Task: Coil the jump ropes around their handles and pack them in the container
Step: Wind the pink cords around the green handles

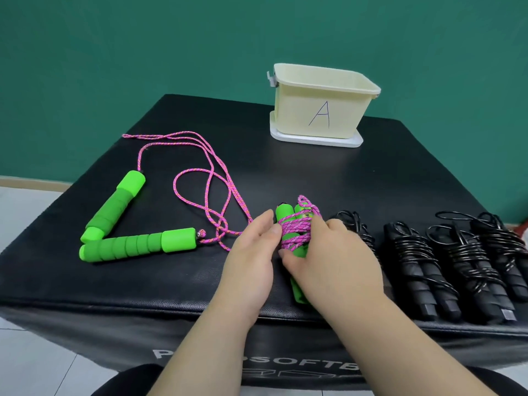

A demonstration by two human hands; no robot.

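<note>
Right hand (331, 258) fingers clamp coiled jump rope (294, 237), handles (282, 215) pointing away; left hand (247, 255) fingers straight, touching it

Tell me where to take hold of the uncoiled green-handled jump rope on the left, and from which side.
Probably best: take both foam handles together where their butt ends meet, at the near-left tip of the V: the slanted handle and the near handle. Come from above and the left, since the pink cord leaves their other ends and loops rightward.
</note>
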